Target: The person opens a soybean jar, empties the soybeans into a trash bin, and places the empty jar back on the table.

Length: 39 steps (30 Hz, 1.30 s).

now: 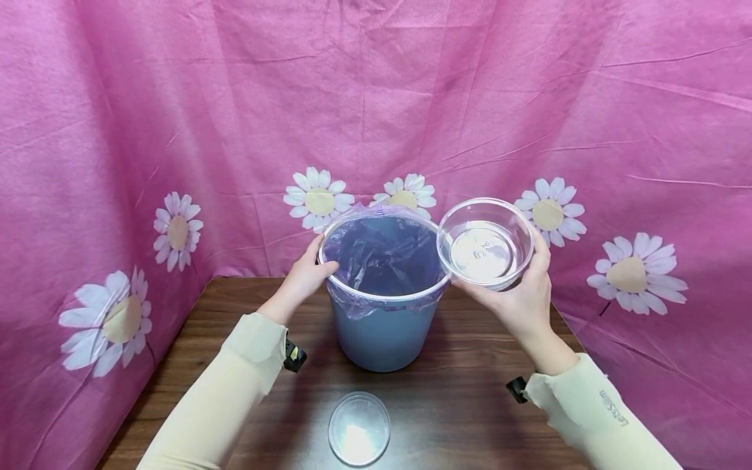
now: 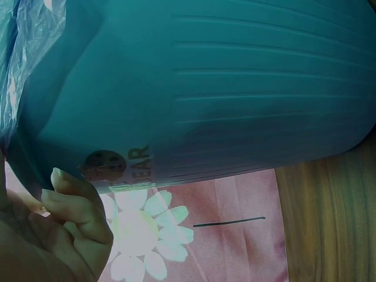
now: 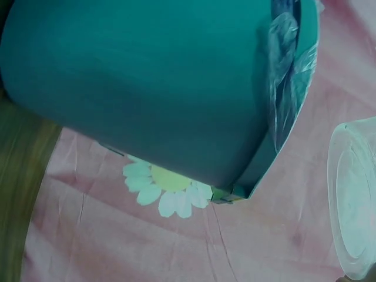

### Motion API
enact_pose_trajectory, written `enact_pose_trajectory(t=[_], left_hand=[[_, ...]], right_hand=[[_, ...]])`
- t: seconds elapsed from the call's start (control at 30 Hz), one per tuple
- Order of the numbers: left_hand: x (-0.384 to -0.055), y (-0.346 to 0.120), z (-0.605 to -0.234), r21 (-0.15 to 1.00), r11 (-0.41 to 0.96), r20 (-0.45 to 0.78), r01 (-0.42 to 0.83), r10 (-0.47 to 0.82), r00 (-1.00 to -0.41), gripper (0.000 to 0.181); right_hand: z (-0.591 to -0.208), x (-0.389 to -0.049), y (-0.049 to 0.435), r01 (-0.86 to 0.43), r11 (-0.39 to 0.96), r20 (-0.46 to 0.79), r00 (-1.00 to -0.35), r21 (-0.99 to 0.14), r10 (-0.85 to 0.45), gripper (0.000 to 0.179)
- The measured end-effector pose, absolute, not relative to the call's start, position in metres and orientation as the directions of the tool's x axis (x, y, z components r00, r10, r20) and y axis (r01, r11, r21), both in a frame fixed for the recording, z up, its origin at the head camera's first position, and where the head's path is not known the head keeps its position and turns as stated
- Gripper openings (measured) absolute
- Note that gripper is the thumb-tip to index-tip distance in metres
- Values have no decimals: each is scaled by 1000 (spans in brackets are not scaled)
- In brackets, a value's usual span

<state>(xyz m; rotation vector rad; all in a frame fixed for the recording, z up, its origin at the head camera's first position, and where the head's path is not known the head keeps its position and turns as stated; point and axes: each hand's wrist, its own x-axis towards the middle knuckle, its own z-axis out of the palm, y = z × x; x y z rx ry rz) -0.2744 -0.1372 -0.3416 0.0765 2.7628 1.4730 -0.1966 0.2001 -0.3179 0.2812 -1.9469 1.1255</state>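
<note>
A blue-grey trash bin (image 1: 382, 336) stands on the table, lined with a thin purple plastic bag (image 1: 384, 254) folded over its pale rim. My left hand (image 1: 302, 281) grips the rim at the bin's left side, thumb over the top edge. In the left wrist view, its curled fingers (image 2: 76, 205) show beside the bin wall. My right hand (image 1: 525, 300) holds a round clear plastic bowl (image 1: 484, 251) by its side, raised at rim height just right of the bin. The bowl tilts so its inside faces the head camera. Only part of the bowl (image 3: 355, 200) shows in the right wrist view.
A round clear plastic lid (image 1: 360, 429) lies flat on the dark wooden table (image 1: 470, 405), in front of the bin. Pink cloth (image 1: 364, 98) with large white daisies hangs behind and on both sides of the table.
</note>
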Motion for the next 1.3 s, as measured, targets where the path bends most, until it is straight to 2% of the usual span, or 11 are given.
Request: enact_pose_trajectory(t=[0.87, 1.07, 1.3], left_hand=[[-275, -137, -343, 832, 554, 4, 31, 50, -999, 81], [-275, -137, -343, 831, 555, 3, 29, 48, -999, 82], [-275, -138, -344, 837, 547, 6, 33, 51, -999, 82]], right_hand=[[-367, -155, 195, -641, 338, 724, -623, -689, 295, 121], [-384, -147, 194, -633, 287, 694, -632, -719, 346, 120], [-400, -137, 194, -565, 249, 615, -680, -787, 400, 115]])
